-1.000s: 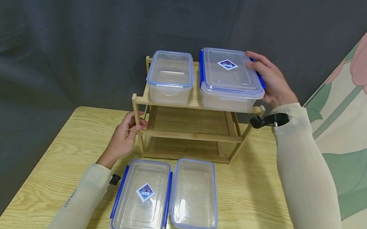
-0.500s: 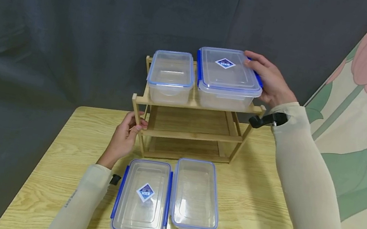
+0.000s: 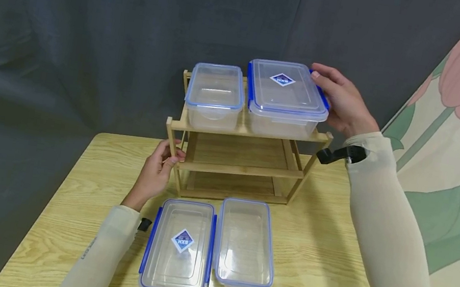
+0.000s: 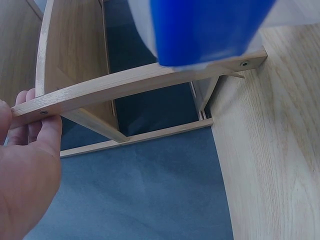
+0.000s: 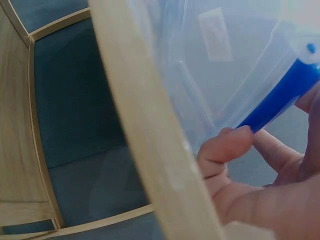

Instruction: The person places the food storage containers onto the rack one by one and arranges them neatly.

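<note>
My left hand (image 3: 156, 172) grips the front left post of a three-tier wooden rack (image 3: 248, 168), thumb in front; the left wrist view shows fingers (image 4: 49, 132) around the wooden bar. On the top shelf sits a clear food container with blue latches (image 3: 288, 95) and its lid on. My right hand (image 3: 345, 101) is at this container's right side, loosely bent, with fingertips right at the lid's edge. In the right wrist view one finger (image 5: 230, 145) lies against the blue latch (image 5: 280, 95). Left of it on the shelf stands a clear container with a light-blue rim (image 3: 215, 89).
In front of the rack, on the wooden table (image 3: 314, 265), lie a lidded container with blue latches (image 3: 175, 269) and a clear container with a blue rim (image 3: 243, 245), side by side. A dark curtain (image 3: 140, 26) hangs behind, and a flower-patterned wall (image 3: 455, 162) rises at the right.
The blue-latched container on the top shelf shifted slightly left, then stayed still. My right hand has since drawn back a little to the right. The left hand has kept its place.
</note>
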Demonstrator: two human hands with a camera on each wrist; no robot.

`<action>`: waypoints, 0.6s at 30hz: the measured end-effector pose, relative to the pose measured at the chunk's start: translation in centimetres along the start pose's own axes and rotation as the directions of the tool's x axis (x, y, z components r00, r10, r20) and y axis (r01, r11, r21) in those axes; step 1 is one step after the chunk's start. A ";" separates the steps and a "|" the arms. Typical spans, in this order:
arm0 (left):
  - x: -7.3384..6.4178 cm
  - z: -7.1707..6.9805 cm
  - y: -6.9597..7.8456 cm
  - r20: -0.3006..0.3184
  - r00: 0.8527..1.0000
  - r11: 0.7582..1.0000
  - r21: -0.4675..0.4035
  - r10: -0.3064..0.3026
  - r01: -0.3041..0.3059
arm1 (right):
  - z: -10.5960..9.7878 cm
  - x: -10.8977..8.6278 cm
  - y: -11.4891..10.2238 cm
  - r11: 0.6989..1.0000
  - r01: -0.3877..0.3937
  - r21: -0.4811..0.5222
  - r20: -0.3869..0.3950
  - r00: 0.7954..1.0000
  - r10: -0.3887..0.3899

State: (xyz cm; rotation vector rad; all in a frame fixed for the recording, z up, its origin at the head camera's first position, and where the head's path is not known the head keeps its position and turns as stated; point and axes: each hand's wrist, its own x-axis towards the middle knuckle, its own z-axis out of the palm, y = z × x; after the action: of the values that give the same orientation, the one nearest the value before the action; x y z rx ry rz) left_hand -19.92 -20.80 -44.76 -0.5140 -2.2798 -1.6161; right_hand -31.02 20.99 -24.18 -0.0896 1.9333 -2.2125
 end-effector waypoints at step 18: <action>0.3 0.5 0.0 0.009 1.000 1.000 -0.020 -0.003 0.003 | -2.6 -3.8 1.0 0.981 0.184 0.054 0.052 0.981 -0.187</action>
State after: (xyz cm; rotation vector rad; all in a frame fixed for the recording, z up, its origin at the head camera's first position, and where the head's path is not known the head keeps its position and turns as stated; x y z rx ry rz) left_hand -20.22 -20.34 -44.81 -0.5244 -2.2737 -1.6433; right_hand -27.62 24.13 -25.25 -0.3349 1.9088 -2.3440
